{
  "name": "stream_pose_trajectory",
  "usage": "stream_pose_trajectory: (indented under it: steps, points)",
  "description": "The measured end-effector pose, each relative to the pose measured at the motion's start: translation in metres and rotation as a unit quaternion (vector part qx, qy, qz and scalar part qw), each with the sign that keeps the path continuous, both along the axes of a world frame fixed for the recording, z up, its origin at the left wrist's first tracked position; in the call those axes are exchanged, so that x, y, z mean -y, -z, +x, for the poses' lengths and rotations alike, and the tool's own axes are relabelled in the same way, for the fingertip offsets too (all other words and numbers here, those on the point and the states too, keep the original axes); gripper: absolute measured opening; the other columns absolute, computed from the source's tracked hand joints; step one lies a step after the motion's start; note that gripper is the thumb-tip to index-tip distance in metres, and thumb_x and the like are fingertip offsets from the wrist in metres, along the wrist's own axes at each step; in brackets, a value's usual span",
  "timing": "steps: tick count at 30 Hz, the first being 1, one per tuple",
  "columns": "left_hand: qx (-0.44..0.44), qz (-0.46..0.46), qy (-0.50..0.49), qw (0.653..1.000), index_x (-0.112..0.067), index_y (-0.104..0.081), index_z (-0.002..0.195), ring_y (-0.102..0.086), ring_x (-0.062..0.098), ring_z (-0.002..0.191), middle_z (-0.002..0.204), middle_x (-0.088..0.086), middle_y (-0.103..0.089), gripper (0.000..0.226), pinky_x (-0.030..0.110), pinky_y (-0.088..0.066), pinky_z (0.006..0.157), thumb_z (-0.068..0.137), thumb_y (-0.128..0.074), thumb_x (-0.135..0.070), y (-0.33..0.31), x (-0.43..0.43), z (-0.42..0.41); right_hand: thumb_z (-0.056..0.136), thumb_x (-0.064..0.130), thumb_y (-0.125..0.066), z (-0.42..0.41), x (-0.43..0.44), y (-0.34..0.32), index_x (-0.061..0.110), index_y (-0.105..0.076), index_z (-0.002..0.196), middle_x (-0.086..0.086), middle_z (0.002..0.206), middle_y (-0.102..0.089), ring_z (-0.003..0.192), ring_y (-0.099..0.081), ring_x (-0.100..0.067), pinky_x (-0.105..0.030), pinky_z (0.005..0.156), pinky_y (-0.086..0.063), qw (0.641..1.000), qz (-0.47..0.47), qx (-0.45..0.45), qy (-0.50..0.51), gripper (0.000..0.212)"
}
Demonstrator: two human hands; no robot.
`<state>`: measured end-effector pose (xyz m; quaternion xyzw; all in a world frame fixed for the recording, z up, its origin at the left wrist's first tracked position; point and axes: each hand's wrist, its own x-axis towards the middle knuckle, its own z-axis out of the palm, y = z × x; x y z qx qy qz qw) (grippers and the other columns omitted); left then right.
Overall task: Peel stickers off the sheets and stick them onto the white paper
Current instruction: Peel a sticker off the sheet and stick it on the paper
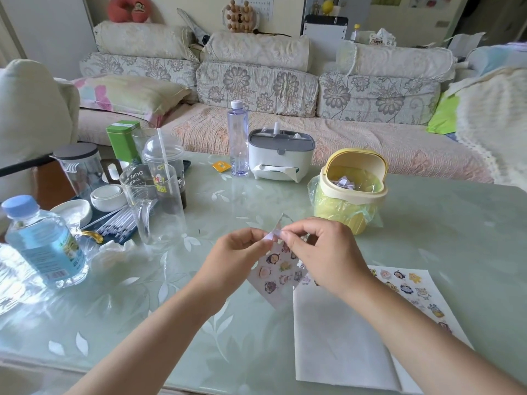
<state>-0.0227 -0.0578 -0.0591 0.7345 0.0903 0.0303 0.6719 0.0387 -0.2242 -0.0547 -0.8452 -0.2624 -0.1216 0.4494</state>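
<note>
Over table (433, 223), left hand (236, 253), right hand (322, 252) pinch sheet (278, 270) (corner, seemingly).

Living room — sofa (256, 89), coffee table (199, 295).

1. the left arm (148, 334) comes in bare from the lower left corner, and the right arm (433, 334) comes in bare from the lower right. they angle toward each other and the hands meet near the middle.
2. the left hand (236, 253) shows its back, with the wrist roughly straight. its fingers are curled, and thumb and forefinger pinch the top corner of a sticker sheet (281, 269).
3. the right hand (322, 252) also shows its back, knuckles raised and fingers curled inward. its thumb and forefinger pinch at that same corner.
4. the fingertips of the two hands lie just beside each other, almost touching.
</note>
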Motion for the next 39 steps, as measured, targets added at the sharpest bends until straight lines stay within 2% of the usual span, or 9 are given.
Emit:
stream_pose_trajectory:
  steps: [5,8,15,23,30,32,35,37,39]
  points:
    - [-0.006,0.015,0.001,1.0,-0.008,-0.072,0.087,-0.063,0.011,0.068,0.084,0.004,-0.074,0.024,0.015,-0.049,0.064,0.097,-0.054,-0.021,-0.005,-0.001,0.0,0.086,0.031,-0.071,-0.006,-0.003,0.002,0.031,-0.07,0.08,0.015,0.077,-0.064,0.056,-0.049,-0.004,-0.021,0.049,-0.039,0.975,-0.139,0.173,0.007,0.006]
    - [-0.025,0.042,-0.006,0.999,-0.003,-0.071,0.09,-0.063,0.015,0.064,0.086,0.006,-0.076,0.037,0.018,-0.05,0.066,0.097,-0.056,-0.035,-0.009,-0.005,0.002,0.081,0.027,-0.07,-0.007,-0.005,0.005,0.03,-0.069,0.083,0.011,0.079,-0.065,0.059,-0.06,-0.012,-0.027,0.046,-0.045,0.967,-0.145,0.209,-0.012,0.004]
    - [-0.044,0.131,-0.032,0.99,-0.013,-0.069,0.075,-0.064,0.013,0.061,0.074,-0.004,-0.074,0.02,0.026,-0.045,0.064,0.089,-0.059,-0.023,-0.008,-0.009,0.001,0.073,0.015,-0.078,-0.007,-0.012,0.011,0.023,-0.069,0.073,0.006,0.072,-0.062,0.053,-0.056,-0.017,-0.023,0.043,-0.03,0.937,-0.173,0.302,-0.013,0.013]
    - [-0.094,0.065,-0.058,0.992,-0.004,-0.072,0.075,-0.061,0.016,0.057,0.067,-0.003,-0.072,0.022,0.025,-0.046,0.065,0.087,-0.064,-0.02,-0.008,-0.011,0.002,0.073,0.018,-0.066,-0.012,-0.02,0.017,0.021,-0.058,0.067,0.004,0.069,-0.057,0.047,-0.048,-0.019,-0.026,0.04,-0.03,0.942,-0.174,0.288,0.005,0.01]
    - [-0.098,0.098,-0.101,0.985,-0.01,-0.072,0.081,-0.063,0.013,0.054,0.067,-0.008,-0.072,0.021,0.029,-0.047,0.067,0.091,-0.057,-0.021,0.005,-0.027,0.009,0.078,0.02,-0.074,-0.006,-0.015,0.016,0.026,-0.067,0.074,0.033,0.069,-0.057,0.055,-0.051,-0.003,-0.011,0.054,-0.034,0.994,-0.063,0.088,0.035,0.011]
    - [-0.1,0.192,-0.103,0.971,-0.013,-0.071,0.076,-0.062,0.016,0.055,0.069,-0.004,-0.072,0.022,0.027,-0.045,0.062,0.088,-0.055,-0.022,0.012,-0.034,0.012,0.079,0.02,-0.076,-0.003,-0.012,0.018,0.029,-0.07,0.076,0.03,0.074,-0.06,0.056,-0.052,-0.008,-0.015,0.056,-0.038,0.995,-0.068,0.076,0.02,0.011]
    - [-0.101,0.444,-0.107,0.884,-0.023,-0.068,0.094,-0.064,0.018,0.078,0.087,-0.008,-0.071,0.02,0.028,-0.046,0.062,0.091,-0.049,-0.028,0.024,-0.039,0.013,0.078,0.019,-0.077,0.0,-0.007,0.022,0.032,-0.07,0.075,0.024,0.079,-0.06,0.057,-0.053,-0.012,-0.021,0.058,-0.044,0.99,-0.102,0.091,0.018,0.014]
    - [-0.06,0.503,-0.106,0.856,-0.03,-0.06,0.117,-0.06,0.015,0.1,0.106,-0.013,-0.065,0.023,0.029,-0.043,0.065,0.096,-0.049,-0.031,0.026,-0.04,0.012,0.077,0.018,-0.077,0.0,-0.006,0.022,0.032,-0.069,0.075,0.022,0.082,-0.059,0.055,-0.053,-0.013,-0.025,0.058,-0.046,0.988,-0.109,0.103,0.016,0.016]
    - [-0.001,0.54,-0.089,0.837,-0.035,-0.056,0.124,-0.054,0.012,0.108,0.112,-0.015,-0.059,0.028,0.027,-0.037,0.06,0.097,-0.053,-0.026,0.024,-0.039,0.012,0.077,0.017,-0.077,-0.001,-0.004,0.021,0.032,-0.068,0.075,0.02,0.086,-0.06,0.052,-0.051,-0.012,-0.029,0.057,-0.047,0.987,-0.111,0.117,0.01,0.018]
